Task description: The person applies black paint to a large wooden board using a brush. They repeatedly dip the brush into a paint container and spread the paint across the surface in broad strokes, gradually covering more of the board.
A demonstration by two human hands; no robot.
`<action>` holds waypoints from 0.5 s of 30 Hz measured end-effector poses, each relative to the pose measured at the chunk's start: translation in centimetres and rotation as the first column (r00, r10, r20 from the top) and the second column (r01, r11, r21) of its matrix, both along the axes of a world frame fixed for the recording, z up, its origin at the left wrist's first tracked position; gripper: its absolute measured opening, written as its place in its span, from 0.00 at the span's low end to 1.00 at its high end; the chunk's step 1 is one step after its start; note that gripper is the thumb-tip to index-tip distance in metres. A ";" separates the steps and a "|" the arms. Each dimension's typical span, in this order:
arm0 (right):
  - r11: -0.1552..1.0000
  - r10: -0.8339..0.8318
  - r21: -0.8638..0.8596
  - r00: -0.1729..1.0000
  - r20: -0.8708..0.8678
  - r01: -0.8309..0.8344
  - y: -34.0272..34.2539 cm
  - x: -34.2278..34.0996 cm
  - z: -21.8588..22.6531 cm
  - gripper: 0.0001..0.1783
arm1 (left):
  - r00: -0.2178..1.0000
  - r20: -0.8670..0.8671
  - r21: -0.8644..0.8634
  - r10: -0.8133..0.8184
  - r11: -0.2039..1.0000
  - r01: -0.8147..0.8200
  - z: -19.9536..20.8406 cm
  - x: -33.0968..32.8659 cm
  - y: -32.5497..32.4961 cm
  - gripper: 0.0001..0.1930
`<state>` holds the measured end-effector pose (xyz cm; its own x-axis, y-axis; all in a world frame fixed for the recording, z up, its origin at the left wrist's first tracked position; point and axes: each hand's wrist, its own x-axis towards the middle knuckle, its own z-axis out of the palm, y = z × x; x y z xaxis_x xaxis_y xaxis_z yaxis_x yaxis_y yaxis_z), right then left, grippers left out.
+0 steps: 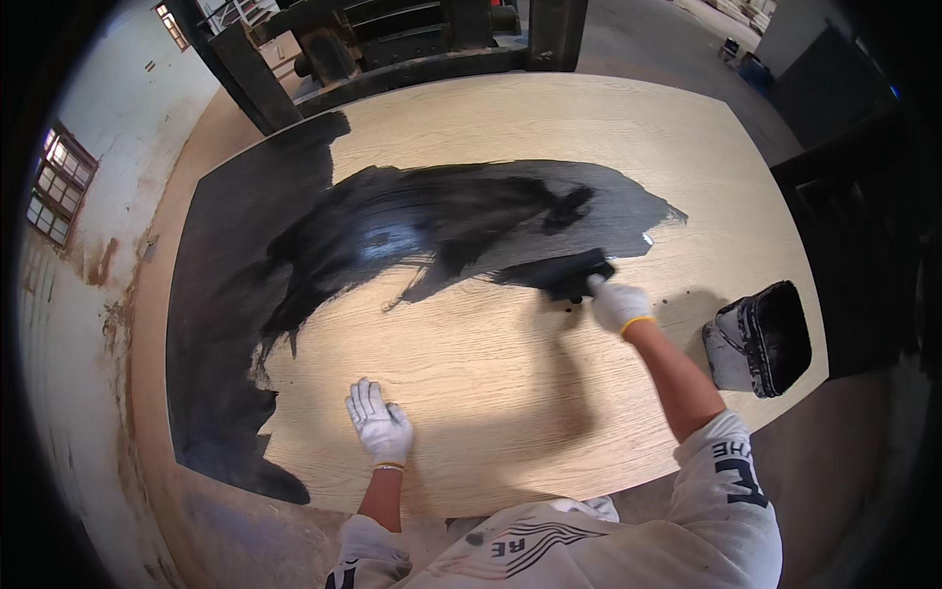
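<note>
A large wood-grain board (471,378) lies flat before me, with wet black paint (392,226) streaked over its left side and middle. My right hand (620,304), in a white glove with a yellow cuff, grips a wide paintbrush (579,275) coated in black. The brush lies against the board at the lower right edge of the paint; its handle is mostly hidden by my fingers. My left hand (381,422), also gloved, rests on bare wood near the board's front edge, fingers stretched out. It holds nothing.
A paint-smeared bucket (731,348), dark inside, stands on the board's right end. Small black drips (664,301) dot the wood between bucket and brush. Dark metal machinery (392,49) stands behind the far edge. A stained wall with a barred window (61,187) runs along the left.
</note>
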<state>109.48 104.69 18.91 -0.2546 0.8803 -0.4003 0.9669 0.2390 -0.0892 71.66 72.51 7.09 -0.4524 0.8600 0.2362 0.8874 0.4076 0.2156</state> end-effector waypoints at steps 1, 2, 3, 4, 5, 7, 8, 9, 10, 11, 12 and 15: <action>0.989 -0.144 0.035 0.989 0.011 0.144 1.5 3.5 1.0 0.23 | 1.000 -0.025 0.014 -0.004 1.000 0.004 0.1 0.2 0.2 0.31; 0.967 -0.237 0.102 0.971 0.025 0.233 2.1 5.7 2.4 0.23 | 1.000 -0.025 0.017 -0.009 1.000 0.009 -0.1 0.3 0.2 0.31; 0.960 -0.261 0.117 0.964 0.053 0.254 2.8 7.2 1.6 0.23 | 0.999 -0.024 0.023 -0.025 0.999 0.025 -0.4 0.3 0.5 0.31; 0.956 -0.273 0.130 0.959 0.071 0.262 3.4 7.9 0.7 0.22 | 0.999 -0.033 0.030 -0.028 0.999 0.029 -0.5 0.1 0.5 0.31; 0.973 -0.221 0.080 0.974 0.055 0.217 2.6 6.8 0.8 0.23 | 0.999 -0.034 0.026 -0.028 0.999 0.029 -0.5 -0.2 0.4 0.31; 0.996 -0.088 -0.010 0.996 0.017 0.088 -1.4 3.1 0.4 0.24 | 0.999 -0.033 0.019 -0.040 0.999 0.041 -0.6 -0.4 0.1 0.30; 0.999 0.000 -0.048 1.000 -0.007 0.000 -3.0 2.1 0.0 0.24 | 0.998 -0.037 0.023 -0.054 0.998 0.055 -0.7 -0.6 0.1 0.30; 0.998 0.025 -0.065 1.000 0.007 -0.024 -3.5 1.7 0.6 0.24 | 0.997 -0.041 0.024 -0.062 0.998 0.063 -0.9 -0.7 -0.1 0.30; 0.995 0.048 -0.085 0.999 0.019 -0.046 -3.9 1.7 1.3 0.24 | 0.996 -0.047 0.023 -0.073 0.997 0.074 -1.0 -0.9 -0.3 0.30; 0.998 0.041 -0.051 0.999 0.035 -0.039 -2.5 3.2 1.7 0.24 | 0.996 -0.048 0.028 -0.072 0.997 0.074 -1.1 -0.9 -0.3 0.30; 1.000 -0.002 0.009 0.997 0.075 0.002 -0.7 5.3 1.1 0.23 | 0.996 -0.050 0.032 -0.069 0.997 0.070 -1.1 -0.9 -0.4 0.30; 0.962 -0.268 0.086 0.951 0.155 0.258 5.8 12.7 1.5 0.24 | 0.996 -0.044 0.038 -0.079 0.996 0.081 -1.2 -1.1 -0.8 0.30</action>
